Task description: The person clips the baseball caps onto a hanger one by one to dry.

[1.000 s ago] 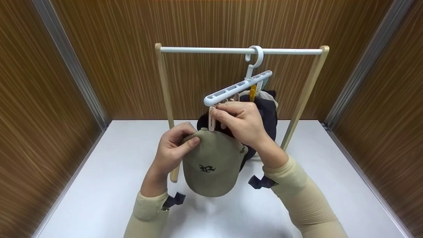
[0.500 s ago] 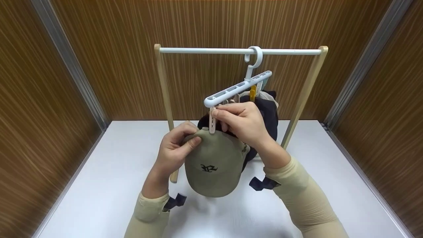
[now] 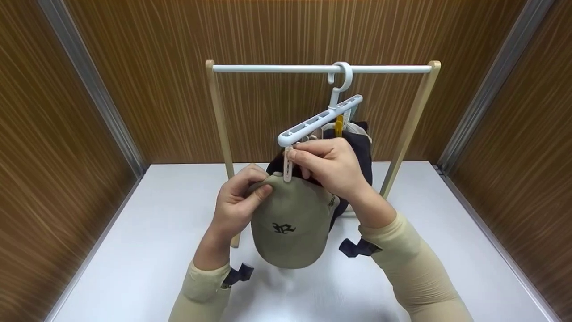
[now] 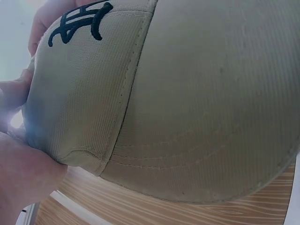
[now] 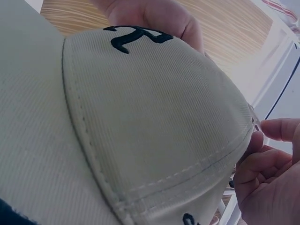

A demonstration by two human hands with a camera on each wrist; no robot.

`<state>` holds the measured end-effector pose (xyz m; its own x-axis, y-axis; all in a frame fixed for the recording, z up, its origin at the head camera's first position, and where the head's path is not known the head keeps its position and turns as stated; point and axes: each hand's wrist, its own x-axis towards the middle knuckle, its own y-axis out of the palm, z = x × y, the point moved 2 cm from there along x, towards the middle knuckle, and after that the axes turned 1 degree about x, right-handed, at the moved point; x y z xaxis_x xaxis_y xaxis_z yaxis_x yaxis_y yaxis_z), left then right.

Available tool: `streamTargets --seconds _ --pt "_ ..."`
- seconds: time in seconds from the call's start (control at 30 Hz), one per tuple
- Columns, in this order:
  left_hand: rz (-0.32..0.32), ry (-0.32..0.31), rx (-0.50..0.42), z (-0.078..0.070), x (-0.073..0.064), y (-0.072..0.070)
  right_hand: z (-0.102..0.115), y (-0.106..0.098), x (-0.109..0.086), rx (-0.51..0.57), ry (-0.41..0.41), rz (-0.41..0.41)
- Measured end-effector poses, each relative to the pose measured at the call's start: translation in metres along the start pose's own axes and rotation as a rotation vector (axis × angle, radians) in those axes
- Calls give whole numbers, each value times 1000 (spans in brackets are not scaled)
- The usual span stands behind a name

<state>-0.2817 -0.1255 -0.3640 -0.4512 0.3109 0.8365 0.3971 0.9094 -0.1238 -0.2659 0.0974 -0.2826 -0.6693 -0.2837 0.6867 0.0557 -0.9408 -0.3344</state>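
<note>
An olive-beige baseball cap [image 3: 290, 214] with dark embroidery on its front hangs brim down below the near end of a white hanger [image 3: 313, 126]. My left hand [image 3: 239, 199] pinches the cap's crown on its left side, thumb in front. With thumb and fingers, my right hand [image 3: 333, 165] pinches the upper part of a pale clothespin [image 3: 288, 164], whose lower end meets the top of the cap. In the left wrist view the cap [image 4: 197, 93] fills most of the picture. The right wrist view shows the right hand [image 5: 272, 168] at the crown's edge.
The hanger hooks over the white rail [image 3: 268, 68] of a wooden-legged rack. Dark caps [image 3: 359, 152] hang behind on its far end, beside a yellow clothespin [image 3: 339, 126]. Wood-grain panels [image 3: 134, 80] enclose the white table [image 3: 178, 214] at the back and sides.
Both hands keep their grip. The cap and clothespin have shifted slightly right and down, and the hanger's far end has swung a little left.
</note>
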Motion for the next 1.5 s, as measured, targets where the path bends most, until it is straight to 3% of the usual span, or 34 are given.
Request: streamTargets --seconds 0.47,0.77,1.13,1.3,1.5 --pt "-79 -58 27 -4 0 8 -1 -7 -2 -94 -102 13" --pt "-150 -46 84 -4 1 16 -3 -10 -2 -95 -102 31" --pt "-231 -122 76 -8 -3 24 -6 -11 -4 -84 -92 46" --pt "-240 -149 45 -8 -3 25 -8 -11 -5 -82 -108 53" --pt "-206 -170 55 -6 -4 21 -10 -10 -9 -90 -101 40"
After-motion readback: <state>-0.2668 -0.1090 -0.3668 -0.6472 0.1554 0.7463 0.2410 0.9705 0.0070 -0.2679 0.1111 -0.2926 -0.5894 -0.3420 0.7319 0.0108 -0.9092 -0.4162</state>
